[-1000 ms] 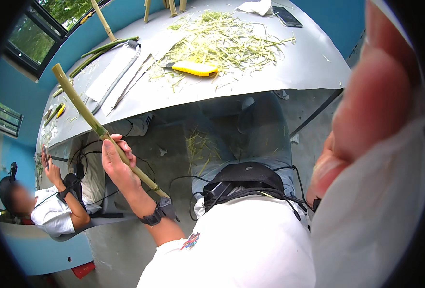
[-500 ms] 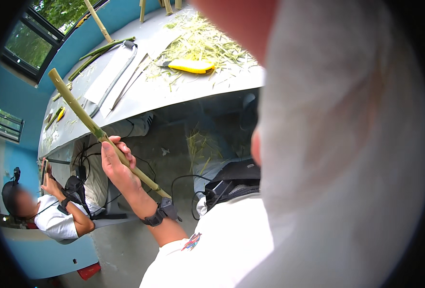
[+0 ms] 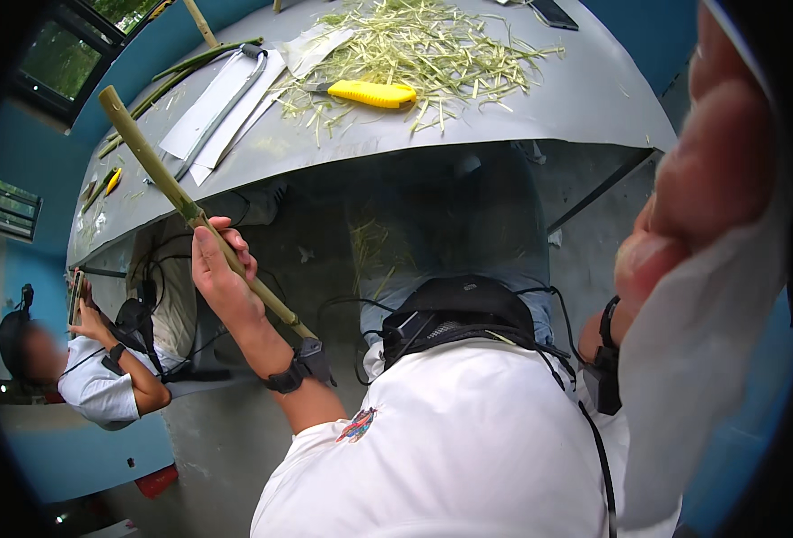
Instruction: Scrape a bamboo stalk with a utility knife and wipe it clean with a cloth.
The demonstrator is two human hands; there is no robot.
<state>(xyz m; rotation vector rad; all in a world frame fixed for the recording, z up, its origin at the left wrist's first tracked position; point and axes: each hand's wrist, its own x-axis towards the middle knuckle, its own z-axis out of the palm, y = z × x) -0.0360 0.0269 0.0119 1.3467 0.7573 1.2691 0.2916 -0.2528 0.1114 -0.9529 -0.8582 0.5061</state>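
My left hand [image 3: 224,271] is closed around a bamboo stick [image 3: 151,163], its fingers wrapped on the lower half below a node. The stick slants up and leftward in front of the table edge. At the right, close to the camera and blurred, my right hand [image 3: 715,175] is raised with its fingers curled. A thin white sheet that looks like a tissue [image 3: 706,359] hangs from it. On the table lie a yellow utility knife [image 3: 374,93] with its blade out and a heap of pale green bamboo shavings [image 3: 441,54].
The grey-topped table [image 3: 576,112] spans the far side. White paper sheets [image 3: 226,112], green bamboo strips [image 3: 181,76], a second yellow cutter [image 3: 113,181] and a dark phone [image 3: 554,13] lie on it. A person [image 3: 100,377] sits at the left holding a phone. Black cables [image 3: 607,466] run along my shirt.
My right hand and the white sheet have moved right, away from the camera, uncovering my lap and the table's right side. The bamboo stick stays in my left hand, almost unmoved.
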